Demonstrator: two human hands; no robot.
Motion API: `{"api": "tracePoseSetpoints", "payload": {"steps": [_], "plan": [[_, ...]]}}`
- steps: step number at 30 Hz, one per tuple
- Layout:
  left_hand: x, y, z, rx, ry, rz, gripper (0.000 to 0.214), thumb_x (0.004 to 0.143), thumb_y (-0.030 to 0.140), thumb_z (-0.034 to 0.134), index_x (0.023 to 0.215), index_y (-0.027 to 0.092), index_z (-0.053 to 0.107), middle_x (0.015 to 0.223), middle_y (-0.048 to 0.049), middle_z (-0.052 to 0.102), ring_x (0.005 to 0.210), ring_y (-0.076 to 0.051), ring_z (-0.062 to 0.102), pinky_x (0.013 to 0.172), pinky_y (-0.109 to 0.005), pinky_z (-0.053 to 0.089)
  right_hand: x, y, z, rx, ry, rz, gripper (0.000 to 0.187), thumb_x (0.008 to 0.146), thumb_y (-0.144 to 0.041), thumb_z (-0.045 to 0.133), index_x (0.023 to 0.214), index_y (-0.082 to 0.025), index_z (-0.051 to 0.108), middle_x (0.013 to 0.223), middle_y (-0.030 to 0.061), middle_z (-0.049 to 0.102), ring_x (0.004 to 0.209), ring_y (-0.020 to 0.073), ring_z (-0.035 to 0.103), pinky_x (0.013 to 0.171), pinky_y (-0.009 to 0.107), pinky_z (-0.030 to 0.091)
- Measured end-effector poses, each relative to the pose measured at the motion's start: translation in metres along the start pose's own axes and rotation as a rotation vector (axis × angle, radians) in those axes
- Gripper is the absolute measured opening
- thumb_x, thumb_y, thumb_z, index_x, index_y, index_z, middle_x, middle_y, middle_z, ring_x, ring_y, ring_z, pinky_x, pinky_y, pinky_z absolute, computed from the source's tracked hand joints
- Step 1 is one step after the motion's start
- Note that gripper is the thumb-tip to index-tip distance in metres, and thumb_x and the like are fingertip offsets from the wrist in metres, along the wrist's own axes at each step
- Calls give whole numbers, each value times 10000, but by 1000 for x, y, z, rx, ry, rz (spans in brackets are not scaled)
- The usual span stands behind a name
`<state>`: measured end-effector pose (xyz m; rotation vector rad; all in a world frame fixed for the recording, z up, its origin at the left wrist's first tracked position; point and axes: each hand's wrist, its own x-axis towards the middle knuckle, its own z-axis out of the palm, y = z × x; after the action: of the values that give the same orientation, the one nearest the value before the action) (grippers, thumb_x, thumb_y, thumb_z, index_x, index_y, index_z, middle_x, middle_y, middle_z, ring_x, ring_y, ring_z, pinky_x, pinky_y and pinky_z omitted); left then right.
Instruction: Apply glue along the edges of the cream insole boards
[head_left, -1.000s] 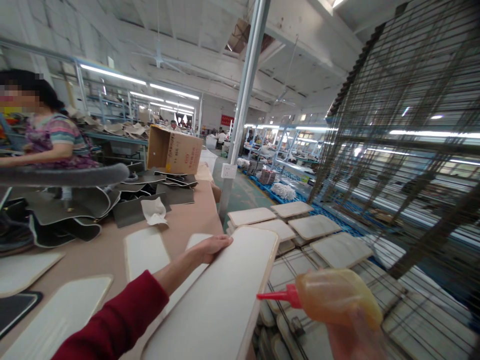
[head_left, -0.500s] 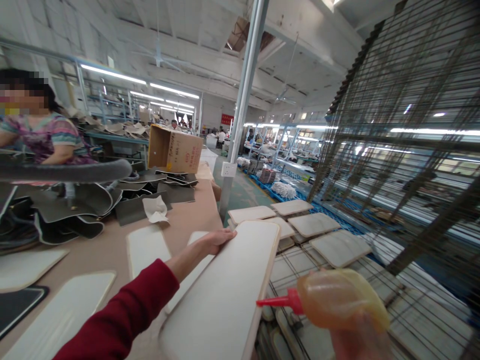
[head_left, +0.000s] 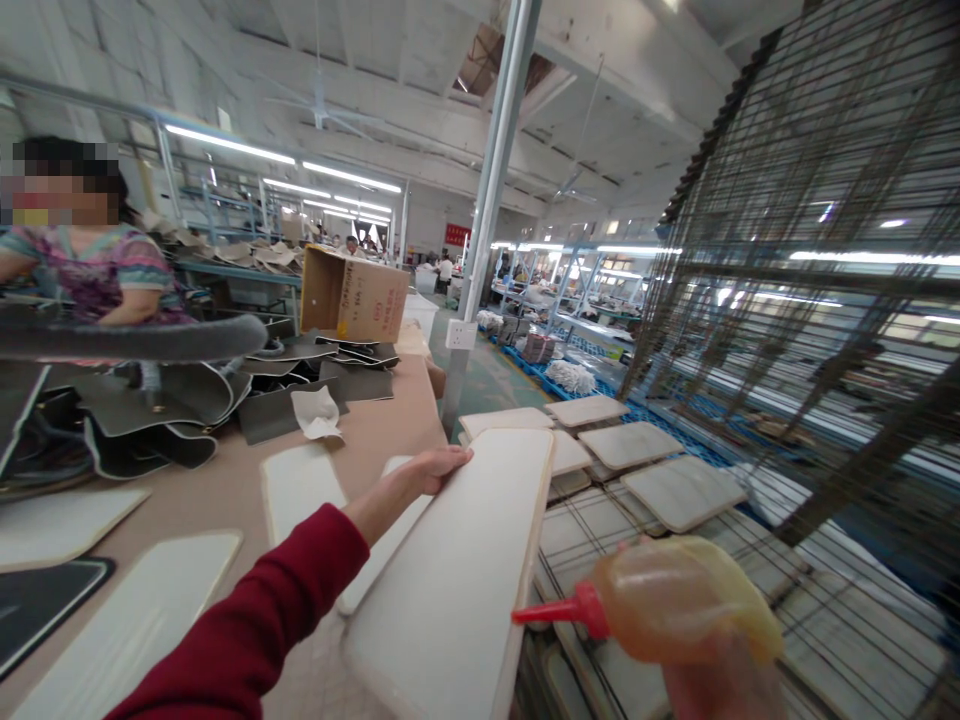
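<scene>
My left hand (head_left: pixel 427 470), at the end of a red sleeve, grips the left edge of a long white panel (head_left: pixel 461 560) that is lifted off the tan table (head_left: pixel 225 495) and tilted toward the wire racks. My right hand (head_left: pixel 720 685) shows at the bottom right, closed round an amber squeeze bottle (head_left: pixel 682 600) with a red nozzle (head_left: pixel 551 612). The nozzle points left toward the panel's right edge, a little apart from it.
More white panels (head_left: pixel 300 485) lie on the table, and several rest on the low wire rack (head_left: pixel 675 490). A tall wire rack (head_left: pixel 825 280) fills the right. Dark grey pieces (head_left: pixel 165 400), a cardboard box (head_left: pixel 360 295) and a seated person (head_left: pixel 90 270) are at the left; a pillar (head_left: pixel 491 190) stands ahead.
The white panel in my left hand has shifted right and tilted more on end. The bottle has stayed almost where it was.
</scene>
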<state>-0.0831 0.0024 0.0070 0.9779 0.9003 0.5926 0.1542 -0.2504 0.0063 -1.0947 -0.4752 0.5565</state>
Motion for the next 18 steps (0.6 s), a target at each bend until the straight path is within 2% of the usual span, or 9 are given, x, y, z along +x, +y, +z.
{"api": "tracePoseSetpoints", "payload": {"steps": [8,18], "plan": [[3,1,-7,-26,21,16,356,692,407,783,802,178,534,679,0,657,613,-166,627,642,-312,530,-7,-7,6,2,-50,40,485,719,-514,714,1137,-279,643,995,91,699,905,358,653,766,535,563],[3,1,-18,-57,35,12,362,673,382,803,816,176,541,673,-19,668,634,-197,640,661,-350,536,-19,-19,20,40,-132,40,562,737,-554,664,1226,-286,597,1084,117,679,935,384,647,764,571,558]]}}
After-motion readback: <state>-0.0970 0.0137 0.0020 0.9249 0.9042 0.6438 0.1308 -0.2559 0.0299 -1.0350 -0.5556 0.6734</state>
